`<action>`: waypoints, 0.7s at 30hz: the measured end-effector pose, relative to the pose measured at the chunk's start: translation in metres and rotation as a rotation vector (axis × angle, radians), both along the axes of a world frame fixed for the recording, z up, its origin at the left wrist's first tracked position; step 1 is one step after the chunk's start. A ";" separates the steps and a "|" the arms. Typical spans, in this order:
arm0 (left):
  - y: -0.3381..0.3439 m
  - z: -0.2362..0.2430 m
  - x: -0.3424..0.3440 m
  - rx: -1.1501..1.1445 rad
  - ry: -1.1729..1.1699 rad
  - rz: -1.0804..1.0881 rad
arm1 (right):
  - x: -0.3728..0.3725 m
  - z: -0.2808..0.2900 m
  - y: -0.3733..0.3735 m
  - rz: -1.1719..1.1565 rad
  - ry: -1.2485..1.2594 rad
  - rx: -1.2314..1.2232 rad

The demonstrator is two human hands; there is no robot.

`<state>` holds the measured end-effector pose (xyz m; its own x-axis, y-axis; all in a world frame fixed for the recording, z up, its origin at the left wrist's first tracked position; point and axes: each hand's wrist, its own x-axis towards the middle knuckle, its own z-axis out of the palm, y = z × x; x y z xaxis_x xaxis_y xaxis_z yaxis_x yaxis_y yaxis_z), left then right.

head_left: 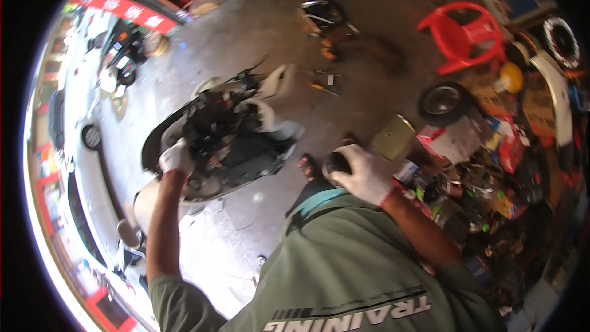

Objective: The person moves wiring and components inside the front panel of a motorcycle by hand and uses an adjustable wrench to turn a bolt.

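A partly stripped scooter (pixel 230 169) with beige and black panels and exposed dark inner parts stands to my left. My left hand (pixel 176 158), in a white glove, is closed at the scooter's near left edge, by a greyish part; the fingertips are partly hidden. My right hand (pixel 370 178), also gloved in white, is held in front of my body. It grips a round black part (pixel 337 163) with a pale rim, whose exact kind I cannot make out. A beige mirror (pixel 128 232) sticks out near the scooter's lower left.
A red plastic chair (pixel 465 35) stands at the far right, with a wheel (pixel 441 104) below it. Piled cartons, bottles and loose parts (pixel 473 190) cover the right side. Tools (pixel 324 88) and a dark frame (pixel 326 17) lie on the floor. A silver car (pixel 92 203) stands at left.
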<state>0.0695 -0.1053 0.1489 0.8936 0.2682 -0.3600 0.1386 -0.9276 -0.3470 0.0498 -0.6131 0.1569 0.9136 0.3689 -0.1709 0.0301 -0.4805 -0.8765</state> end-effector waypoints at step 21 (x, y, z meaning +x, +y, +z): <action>0.028 -0.015 0.044 0.027 0.480 -0.050 | -0.009 0.121 0.074 0.148 -0.428 -0.082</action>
